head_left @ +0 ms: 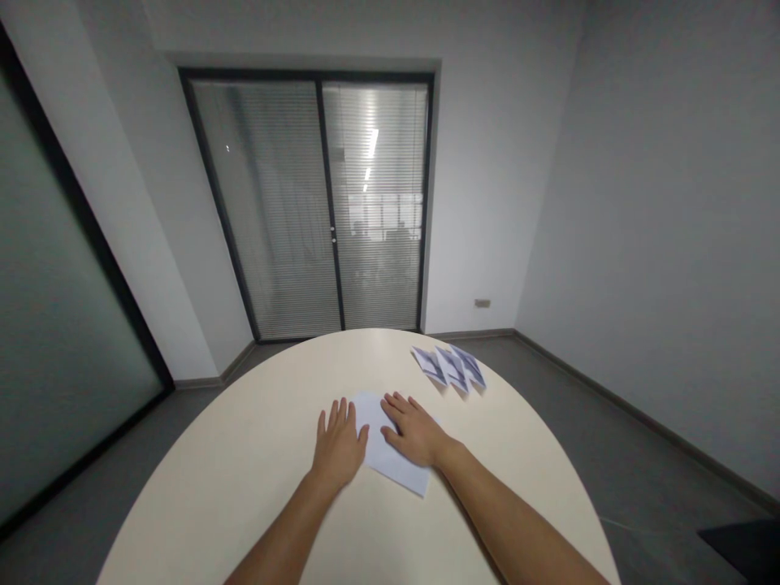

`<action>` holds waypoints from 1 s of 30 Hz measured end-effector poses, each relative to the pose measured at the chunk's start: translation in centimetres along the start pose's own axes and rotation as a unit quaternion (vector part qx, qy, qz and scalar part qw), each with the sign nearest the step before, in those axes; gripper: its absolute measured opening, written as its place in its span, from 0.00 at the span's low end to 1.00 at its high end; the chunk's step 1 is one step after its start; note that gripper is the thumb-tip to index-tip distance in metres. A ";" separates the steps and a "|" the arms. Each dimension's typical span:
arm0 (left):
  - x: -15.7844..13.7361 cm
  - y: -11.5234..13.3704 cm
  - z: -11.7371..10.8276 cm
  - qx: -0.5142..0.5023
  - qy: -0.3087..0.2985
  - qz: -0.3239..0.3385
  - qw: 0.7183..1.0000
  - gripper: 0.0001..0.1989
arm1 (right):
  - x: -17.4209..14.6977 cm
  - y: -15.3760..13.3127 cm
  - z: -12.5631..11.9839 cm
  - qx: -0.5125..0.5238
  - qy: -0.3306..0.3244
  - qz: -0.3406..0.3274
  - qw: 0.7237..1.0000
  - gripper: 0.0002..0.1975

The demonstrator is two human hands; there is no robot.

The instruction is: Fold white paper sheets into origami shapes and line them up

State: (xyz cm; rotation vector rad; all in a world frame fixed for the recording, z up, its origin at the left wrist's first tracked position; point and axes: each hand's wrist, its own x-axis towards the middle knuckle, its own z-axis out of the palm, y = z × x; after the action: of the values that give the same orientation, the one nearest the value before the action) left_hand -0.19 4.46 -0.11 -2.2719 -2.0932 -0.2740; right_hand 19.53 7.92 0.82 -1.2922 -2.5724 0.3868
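Observation:
A pale sheet of paper (396, 468) lies at a slant on the round table, partly covered by my hands. My left hand (340, 445) rests flat at the sheet's left edge, fingers spread and thumb over the paper. Across the paper's right side lies my right hand (415, 431), palm down with its fingers stretched out. Neither hand grips anything. Under the right palm, part of the sheet's edge is hidden.
Several folded paper pieces (452, 370) with grey-violet printing stand in an overlapping row near the far right edge of the cream round table (244, 479). Beyond the table is a glass double door (274, 211) with blinds. A dark object (747, 546) shows at lower right.

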 end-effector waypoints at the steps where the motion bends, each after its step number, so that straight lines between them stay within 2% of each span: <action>1: -0.1 0.1 -0.1 -0.008 0.013 0.018 1.000 0.30 | 0.0 0.0 0.0 0.001 0.004 -0.001 1.000 0.35; 3: -0.2 0.3 -0.1 -0.042 0.020 0.086 0.995 0.29 | 0.1 0.1 0.1 0.002 0.009 -0.002 1.000 0.35; 6: -0.2 0.4 0.0 -0.090 -0.019 0.153 0.984 0.30 | 0.1 0.1 0.2 0.001 0.012 -0.002 1.000 0.35; 10: -0.1 0.2 0.4 -0.096 -0.054 0.142 0.984 0.30 | 0.1 0.2 0.2 0.001 0.006 0.002 1.000 0.35; 30: -0.2 0.2 0.3 -0.082 -0.058 0.106 0.989 0.31 | -0.1 0.5 0.1 0.007 -0.006 0.004 1.000 0.35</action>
State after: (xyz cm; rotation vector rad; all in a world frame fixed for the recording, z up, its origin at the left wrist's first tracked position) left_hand 0.02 4.28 -0.39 -2.6419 -1.9195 -0.3210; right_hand 19.93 8.06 0.52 -1.3002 -2.5701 0.4159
